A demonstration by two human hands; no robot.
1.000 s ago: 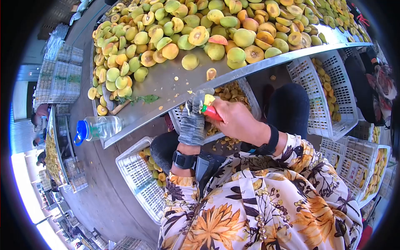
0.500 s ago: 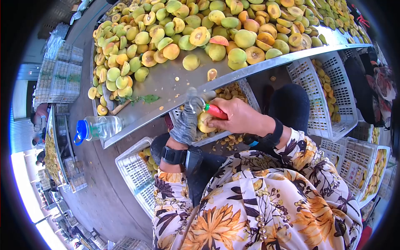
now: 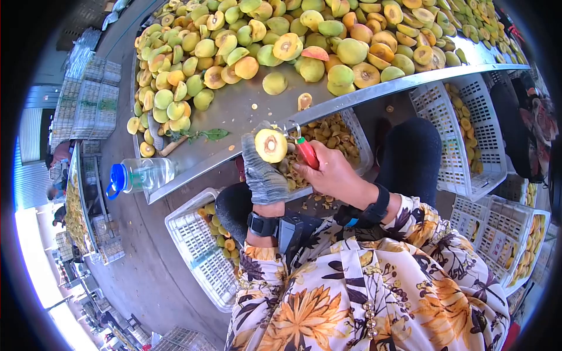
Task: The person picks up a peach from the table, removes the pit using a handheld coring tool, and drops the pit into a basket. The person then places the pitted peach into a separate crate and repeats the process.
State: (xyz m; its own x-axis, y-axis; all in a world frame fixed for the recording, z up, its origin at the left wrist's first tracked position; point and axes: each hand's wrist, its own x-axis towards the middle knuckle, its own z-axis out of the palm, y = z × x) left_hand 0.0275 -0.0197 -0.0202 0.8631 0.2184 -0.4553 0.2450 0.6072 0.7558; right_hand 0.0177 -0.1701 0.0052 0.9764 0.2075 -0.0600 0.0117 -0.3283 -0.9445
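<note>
My left hand (image 3: pixel 263 174), in a grey knit glove, holds a halved yellow fruit (image 3: pixel 271 145) with its cut face up, just off the near edge of the steel table (image 3: pixel 234 114). My right hand (image 3: pixel 331 174), bare, grips a red-handled pitting tool (image 3: pixel 305 151) whose metal loop sits at the fruit's right side. Both hands hover over a white crate of pits (image 3: pixel 339 136) below the table edge. A big heap of green and yellow fruit (image 3: pixel 281 41), whole and halved, covers the table beyond.
A clear water bottle with a blue cap (image 3: pixel 139 174) lies at the table's left corner. White crates (image 3: pixel 199 245) (image 3: pixel 462 137) with fruit stand on either side of my knees. Stacked crates (image 3: pixel 88 105) and other people stand far left.
My left hand turned the fruit and raised it so the cut face shows. The right hand drew the tool out to the fruit's right side.
</note>
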